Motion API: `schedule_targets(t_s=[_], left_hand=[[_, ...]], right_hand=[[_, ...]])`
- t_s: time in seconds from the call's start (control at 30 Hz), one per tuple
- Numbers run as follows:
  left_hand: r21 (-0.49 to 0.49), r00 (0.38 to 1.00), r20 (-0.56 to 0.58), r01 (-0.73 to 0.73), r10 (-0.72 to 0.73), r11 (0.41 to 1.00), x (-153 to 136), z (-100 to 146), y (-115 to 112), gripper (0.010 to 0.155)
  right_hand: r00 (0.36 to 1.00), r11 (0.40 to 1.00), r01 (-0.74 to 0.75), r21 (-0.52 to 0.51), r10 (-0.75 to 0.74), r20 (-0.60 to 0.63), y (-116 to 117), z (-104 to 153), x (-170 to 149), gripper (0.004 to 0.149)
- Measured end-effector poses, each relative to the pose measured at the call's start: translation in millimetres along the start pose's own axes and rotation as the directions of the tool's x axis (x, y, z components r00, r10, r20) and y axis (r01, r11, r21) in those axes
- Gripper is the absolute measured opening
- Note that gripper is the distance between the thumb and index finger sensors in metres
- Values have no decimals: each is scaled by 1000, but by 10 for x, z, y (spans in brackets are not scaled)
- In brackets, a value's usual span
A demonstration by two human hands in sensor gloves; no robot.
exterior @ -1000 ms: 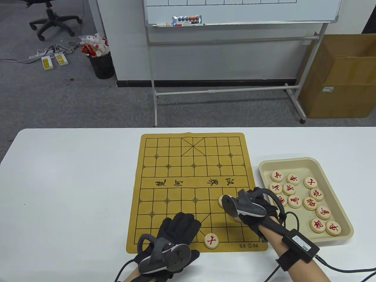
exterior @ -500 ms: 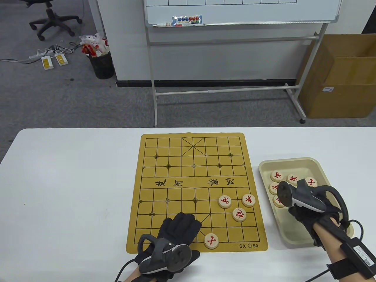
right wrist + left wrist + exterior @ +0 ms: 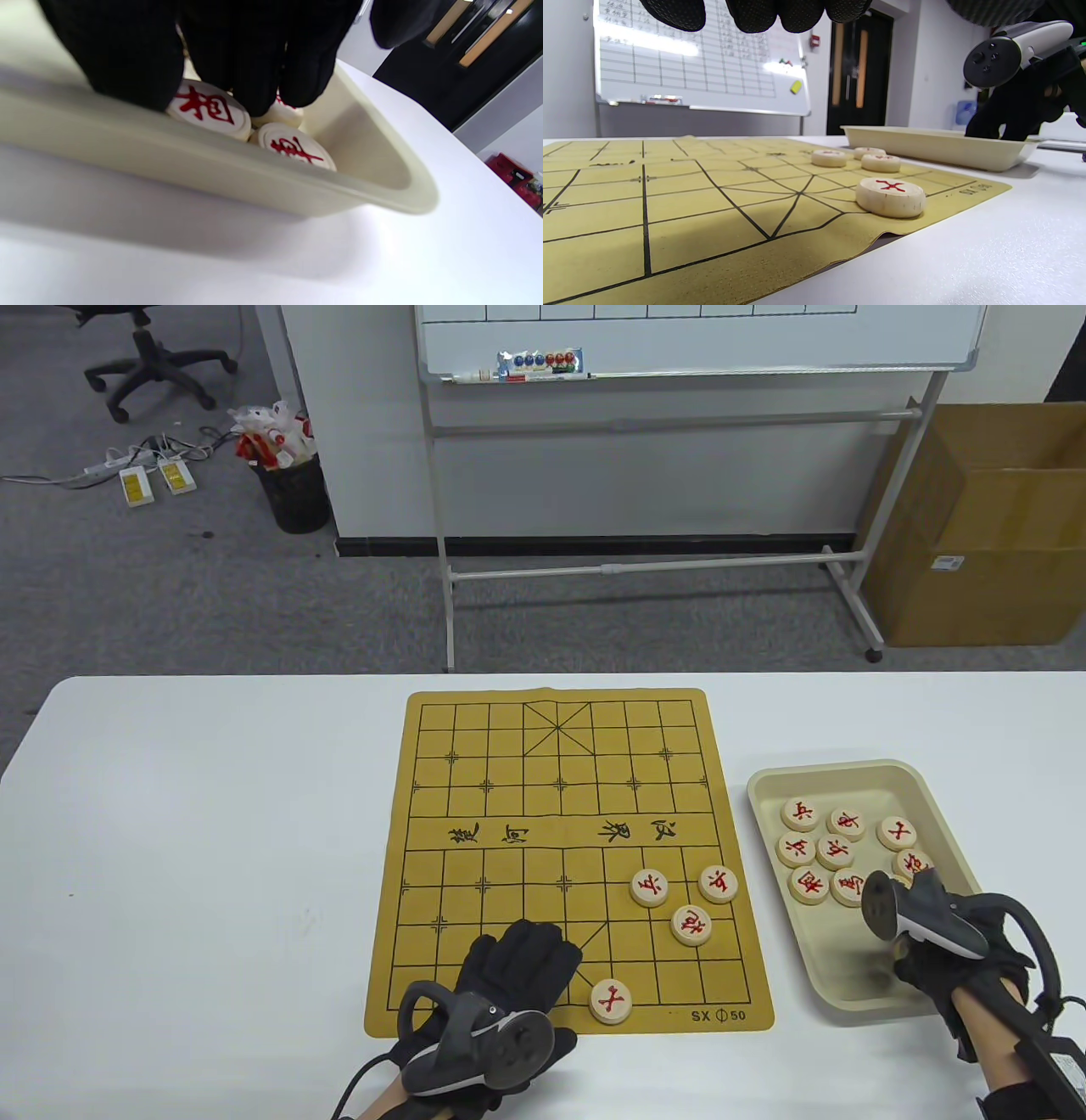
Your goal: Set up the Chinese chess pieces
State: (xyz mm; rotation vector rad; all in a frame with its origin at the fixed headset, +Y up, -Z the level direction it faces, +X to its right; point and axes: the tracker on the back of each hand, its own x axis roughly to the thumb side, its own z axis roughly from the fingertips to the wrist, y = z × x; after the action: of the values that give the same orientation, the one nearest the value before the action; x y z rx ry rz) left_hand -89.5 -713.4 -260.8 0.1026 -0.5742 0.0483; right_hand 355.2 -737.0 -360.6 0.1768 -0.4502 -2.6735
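Note:
The yellow board [image 3: 509,780] lies mid-table with four red-lettered pieces on it: three together at the right [image 3: 649,888] [image 3: 718,884] [image 3: 691,926] and one at the near edge [image 3: 610,1001]. My left hand [image 3: 526,954] rests flat on the board's near edge, holding nothing. My right hand [image 3: 929,959] reaches into the near right of the beige tray [image 3: 836,774]. In the right wrist view its fingertips [image 3: 258,84] press down on pieces there, among them one [image 3: 208,110] beside another [image 3: 295,150]. The thumb stays apart, and no piece is lifted.
Several more pieces [image 3: 814,848] lie in the far half of the tray. In the left wrist view the tray [image 3: 937,146] stands just right of the board's edge. White table lies to the left of the board. A whiteboard stand [image 3: 662,560] is behind the table.
My right hand left the board's right side, uncovering three pieces there, moved over the tray, then drew toward its near right corner and came down on pieces. My left hand has not moved.

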Motion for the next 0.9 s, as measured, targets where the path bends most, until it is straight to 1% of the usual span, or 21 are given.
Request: schedule_targets(t_s=[0.03,0.1,0.13,0.17,0.3,0.37,0.4,0.5,0.57,0.6,0.67,0.7,0.73,0.77,0.8,0.83,0.9], left_hand=[[0,1000,0,1,-1,1000,0,-1,1,85],[0,1000,-1,1,-1,1000,-1,-1,2,85],[0,1000,-2,1,-1,1000,-2,-1,4,85],[2,1000,-3,1,-1,1000,-3,-2,5,85],[1,1000,-4,1,-1,1000,-3,-5,4,85],[-1,1000,-4,2,-2,1000,-2,-6,4,85],[-1,1000,-4,2,-2,1000,-2,-6,5,85],[2,1000,-5,2,-2,1000,-5,-6,6,85],[3,1000,-5,2,-2,1000,-6,-5,6,85],[2,1000,-5,2,-2,1000,-7,-6,6,85],[0,1000,-5,2,-2,1000,-7,-7,3,85],[-2,1000,-5,2,-2,1000,-7,-7,3,85],[-4,1000,-5,3,-3,1000,-6,-9,1,85],[-5,1000,-5,3,-3,1000,-6,-9,2,85],[-6,1000,-6,3,-3,1000,-5,-9,2,85],[-6,1000,-6,3,-3,1000,-6,-9,2,85],[-5,1000,-8,3,-3,1000,-7,-10,3,85]], right_hand=[[1000,1000,-5,-20,5,-4,5,-4,5,69],[1000,1000,-2,-15,1,-6,4,2,2,67],[1000,999,30,-25,-30,-5,4,7,-5,67],[999,999,49,-15,-49,-7,8,6,-6,67],[1000,1000,10,6,-10,2,21,3,24,73],[1000,1000,-5,16,5,0,42,-8,65,73],[1000,1000,-16,0,16,-1,32,-4,82,73],[1000,1000,-12,20,12,4,23,-5,123,73],[1000,1000,-15,-9,16,10,-16,9,127,73],[1000,1000,-2,-26,2,9,-62,32,122,73],[999,994,35,-106,-35,10,-206,114,123,73],[998,985,51,-163,-46,32,-312,182,148,73],[996,976,70,-208,-57,70,-430,264,192,73],[992,969,93,-231,-72,100,-503,324,236,73],[983,957,136,-256,-98,155,-607,424,330,73],[975,951,161,-264,-111,194,-663,486,399,73],[933,943,224,-244,-136,332,-792,678,675,73]])
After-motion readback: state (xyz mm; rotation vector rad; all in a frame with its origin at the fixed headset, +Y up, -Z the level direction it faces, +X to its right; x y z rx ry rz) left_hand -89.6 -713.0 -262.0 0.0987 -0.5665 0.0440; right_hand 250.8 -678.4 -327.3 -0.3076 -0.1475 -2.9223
